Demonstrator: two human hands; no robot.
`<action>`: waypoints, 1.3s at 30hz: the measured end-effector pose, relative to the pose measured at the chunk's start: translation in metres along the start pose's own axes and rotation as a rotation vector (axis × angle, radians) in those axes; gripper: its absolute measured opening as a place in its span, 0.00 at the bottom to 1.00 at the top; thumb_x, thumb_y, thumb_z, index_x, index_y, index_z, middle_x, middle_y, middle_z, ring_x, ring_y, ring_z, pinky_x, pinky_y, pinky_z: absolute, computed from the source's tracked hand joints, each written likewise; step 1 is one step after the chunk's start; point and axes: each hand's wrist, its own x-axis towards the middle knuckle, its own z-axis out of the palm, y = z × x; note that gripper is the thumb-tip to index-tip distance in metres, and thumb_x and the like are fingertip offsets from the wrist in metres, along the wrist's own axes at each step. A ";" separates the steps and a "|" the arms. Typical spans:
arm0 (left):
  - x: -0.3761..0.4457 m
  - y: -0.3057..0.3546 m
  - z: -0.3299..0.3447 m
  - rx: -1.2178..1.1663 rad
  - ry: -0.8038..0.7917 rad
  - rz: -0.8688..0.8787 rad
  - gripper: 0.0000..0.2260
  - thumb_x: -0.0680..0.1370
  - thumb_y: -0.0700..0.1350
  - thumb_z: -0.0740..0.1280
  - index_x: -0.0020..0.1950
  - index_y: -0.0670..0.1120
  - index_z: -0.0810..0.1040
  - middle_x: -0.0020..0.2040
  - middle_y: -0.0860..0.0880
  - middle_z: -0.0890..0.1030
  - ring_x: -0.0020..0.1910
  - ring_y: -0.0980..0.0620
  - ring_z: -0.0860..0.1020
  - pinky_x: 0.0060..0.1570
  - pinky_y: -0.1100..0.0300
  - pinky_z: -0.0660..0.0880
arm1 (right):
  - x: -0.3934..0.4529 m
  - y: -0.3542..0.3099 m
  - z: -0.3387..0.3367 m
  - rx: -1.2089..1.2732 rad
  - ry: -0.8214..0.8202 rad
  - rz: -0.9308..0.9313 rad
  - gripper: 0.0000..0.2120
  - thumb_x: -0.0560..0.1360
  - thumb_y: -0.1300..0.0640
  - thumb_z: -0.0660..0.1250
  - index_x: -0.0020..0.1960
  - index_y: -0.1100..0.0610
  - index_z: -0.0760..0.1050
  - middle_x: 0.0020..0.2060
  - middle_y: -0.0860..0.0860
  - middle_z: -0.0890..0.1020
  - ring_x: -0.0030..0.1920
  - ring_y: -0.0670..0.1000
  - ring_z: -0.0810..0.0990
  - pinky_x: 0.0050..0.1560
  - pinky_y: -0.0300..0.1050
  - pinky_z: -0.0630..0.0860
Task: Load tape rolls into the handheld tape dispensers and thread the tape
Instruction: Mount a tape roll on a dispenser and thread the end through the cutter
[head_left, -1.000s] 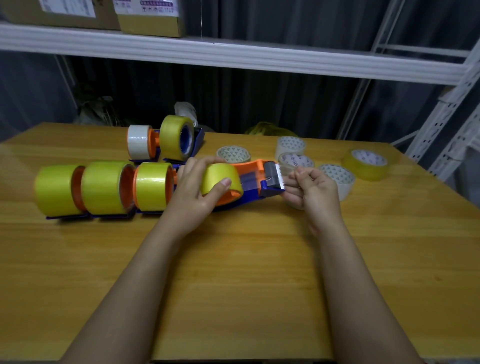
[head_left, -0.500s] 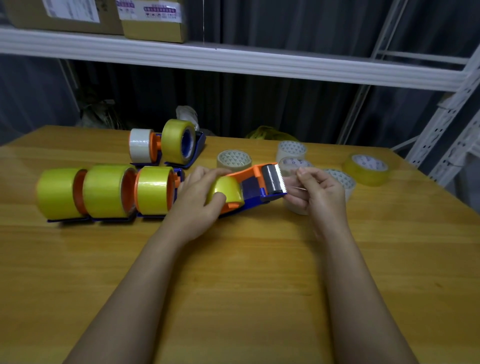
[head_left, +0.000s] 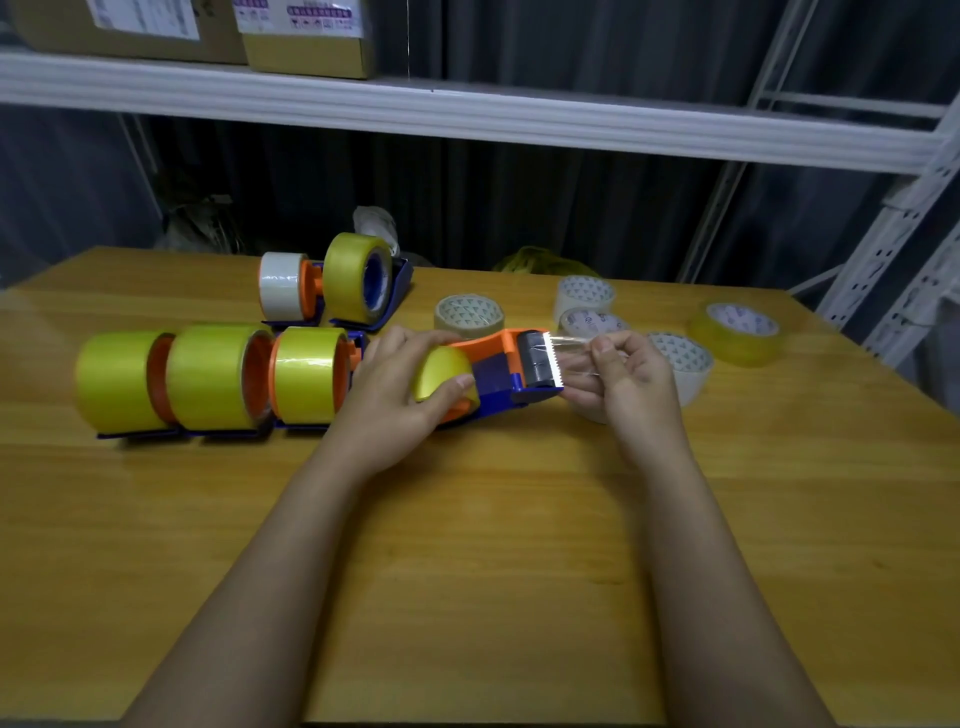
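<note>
An orange and blue tape dispenser (head_left: 498, 364) lies on the wooden table (head_left: 467, 571) with a yellow tape roll (head_left: 441, 374) mounted in it. My left hand (head_left: 400, 400) grips that roll and the dispenser's rear. My right hand (head_left: 628, 379) pinches the clear tape end (head_left: 571, 345) just past the toothed blade (head_left: 553, 358). Three loaded dispensers with yellow rolls (head_left: 208, 376) stand in a row to the left. Two more loaded dispensers (head_left: 332, 283), one with a white roll, stand behind them.
Loose tape rolls lie at the back right: a beige one (head_left: 469, 314), two clear ones (head_left: 584, 296), a whitish one (head_left: 680, 364) partly behind my right hand, and a yellow one (head_left: 737, 332). A white metal shelf (head_left: 467, 119) with cardboard boxes (head_left: 306, 36) runs overhead.
My right hand has pulled the tape end a little farther right of the blade. The dispenser's front has tilted and shifted slightly under my left hand.
</note>
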 end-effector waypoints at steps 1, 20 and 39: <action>0.000 0.000 -0.001 -0.014 -0.008 0.001 0.23 0.73 0.60 0.62 0.66 0.55 0.71 0.53 0.55 0.69 0.59 0.58 0.65 0.57 0.59 0.65 | 0.000 0.000 0.000 0.010 -0.003 0.011 0.10 0.83 0.61 0.55 0.44 0.56 0.70 0.39 0.55 0.83 0.34 0.47 0.84 0.32 0.36 0.78; -0.001 0.008 -0.004 0.243 0.029 0.087 0.23 0.74 0.55 0.54 0.67 0.50 0.69 0.52 0.56 0.68 0.54 0.57 0.65 0.52 0.58 0.64 | 0.001 0.002 0.001 0.083 -0.002 0.002 0.09 0.82 0.60 0.56 0.44 0.58 0.71 0.43 0.61 0.83 0.40 0.55 0.85 0.36 0.43 0.81; 0.004 0.002 -0.005 0.014 -0.072 0.062 0.19 0.79 0.49 0.63 0.70 0.54 0.69 0.58 0.55 0.73 0.57 0.56 0.71 0.42 0.64 0.67 | 0.004 0.001 -0.006 0.229 -0.004 0.161 0.10 0.83 0.60 0.53 0.46 0.57 0.69 0.36 0.52 0.86 0.37 0.49 0.85 0.35 0.38 0.79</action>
